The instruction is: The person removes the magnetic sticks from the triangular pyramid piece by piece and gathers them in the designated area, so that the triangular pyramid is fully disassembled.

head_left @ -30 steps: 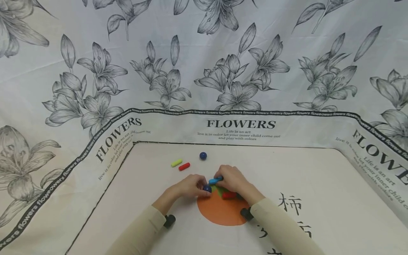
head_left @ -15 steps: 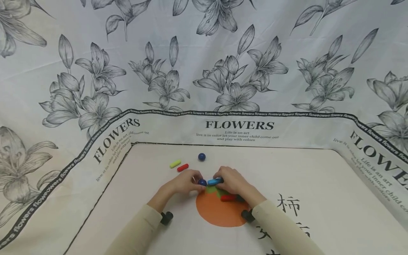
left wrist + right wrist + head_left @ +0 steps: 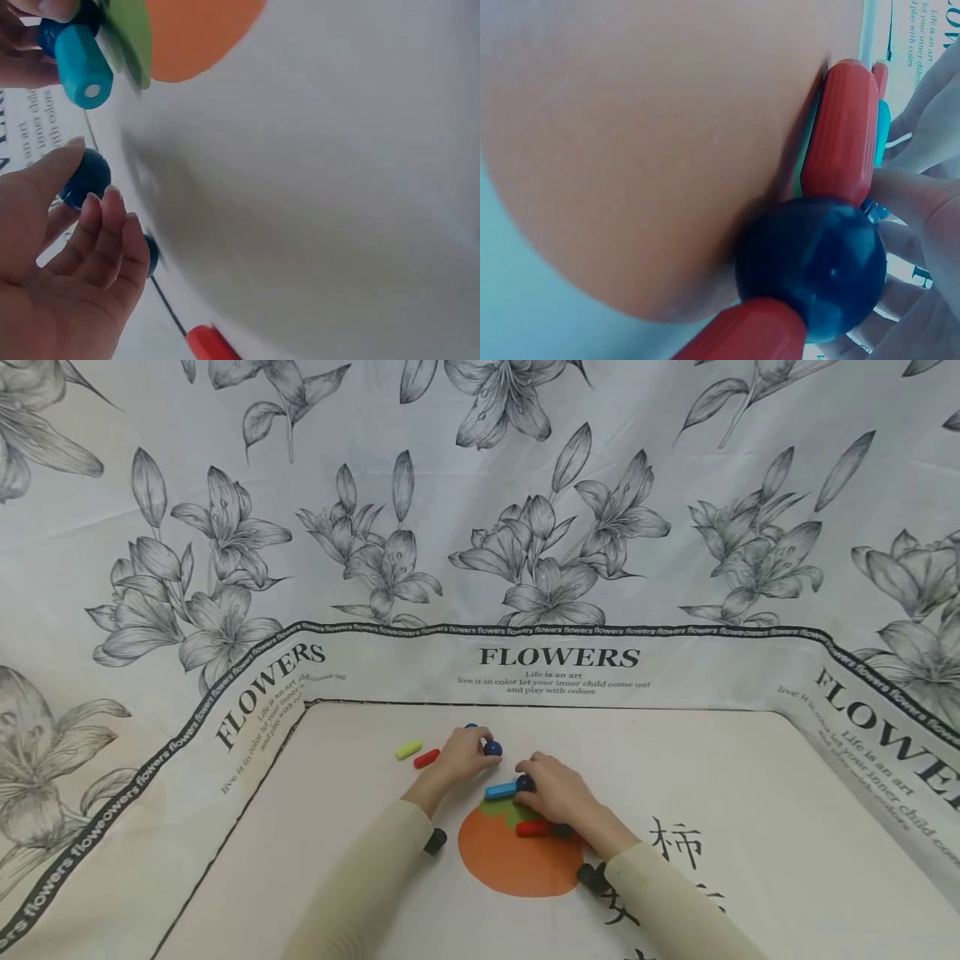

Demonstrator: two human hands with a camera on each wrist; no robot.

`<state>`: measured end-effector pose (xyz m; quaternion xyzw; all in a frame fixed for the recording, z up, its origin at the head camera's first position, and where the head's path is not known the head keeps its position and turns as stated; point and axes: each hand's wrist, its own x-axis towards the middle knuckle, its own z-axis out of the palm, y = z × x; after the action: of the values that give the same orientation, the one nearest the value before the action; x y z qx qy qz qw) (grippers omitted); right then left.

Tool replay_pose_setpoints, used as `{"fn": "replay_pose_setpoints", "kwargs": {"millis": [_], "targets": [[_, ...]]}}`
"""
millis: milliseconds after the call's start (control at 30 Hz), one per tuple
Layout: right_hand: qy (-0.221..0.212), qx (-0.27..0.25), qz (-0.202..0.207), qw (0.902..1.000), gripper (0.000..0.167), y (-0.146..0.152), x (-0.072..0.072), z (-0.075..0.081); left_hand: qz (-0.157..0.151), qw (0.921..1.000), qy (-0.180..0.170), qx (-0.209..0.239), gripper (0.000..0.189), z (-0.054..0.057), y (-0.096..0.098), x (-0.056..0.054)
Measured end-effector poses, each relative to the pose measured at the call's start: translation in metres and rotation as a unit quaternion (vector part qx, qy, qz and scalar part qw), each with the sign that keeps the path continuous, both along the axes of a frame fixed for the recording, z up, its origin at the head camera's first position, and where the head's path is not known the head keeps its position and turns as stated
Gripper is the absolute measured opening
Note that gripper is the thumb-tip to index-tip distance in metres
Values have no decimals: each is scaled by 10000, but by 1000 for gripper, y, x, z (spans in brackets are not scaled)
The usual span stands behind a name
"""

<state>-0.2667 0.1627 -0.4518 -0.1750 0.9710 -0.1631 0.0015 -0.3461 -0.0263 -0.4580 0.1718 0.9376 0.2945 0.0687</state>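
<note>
The left hand (image 3: 463,755) pinched a blue ball (image 3: 492,748) between thumb and fingertips, its other fingers loosely bent. The right hand (image 3: 557,785) gripped a dark ball (image 3: 525,783), which touched one end of a blue rod (image 3: 500,791); the rod's free end pointed toward the person's left, apart from the pinched ball. Good handling appeared to call for a light fingertip hold on the left, with part of the ball bare, and a firm right grip that left the rod's end uncovered. The right wrist needed clearance from the red rod (image 3: 533,828) and lower ball (image 3: 810,266) over the orange print (image 3: 513,864). Farther out lay a yellow rod (image 3: 408,750) and a loose red rod (image 3: 427,758); another ball (image 3: 471,725) showed partly behind the left hand.
</note>
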Motion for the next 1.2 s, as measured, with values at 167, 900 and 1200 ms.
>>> {"fn": "replay_pose_setpoints", "kwargs": {"millis": [167,900,1200], "targets": [[-161,-260,-143,9994,36,6,0,0,368,9987,-194,-308,37,-2,16,-6],[-405,-929,-76,9948,23,10,-10,-4,-925,9929,-742,-84,27,0,-27,26],[-464,-948,22,9944,21,10,-10,-2,-1045,9899,-883,363,22,-10,-20,43]]}}
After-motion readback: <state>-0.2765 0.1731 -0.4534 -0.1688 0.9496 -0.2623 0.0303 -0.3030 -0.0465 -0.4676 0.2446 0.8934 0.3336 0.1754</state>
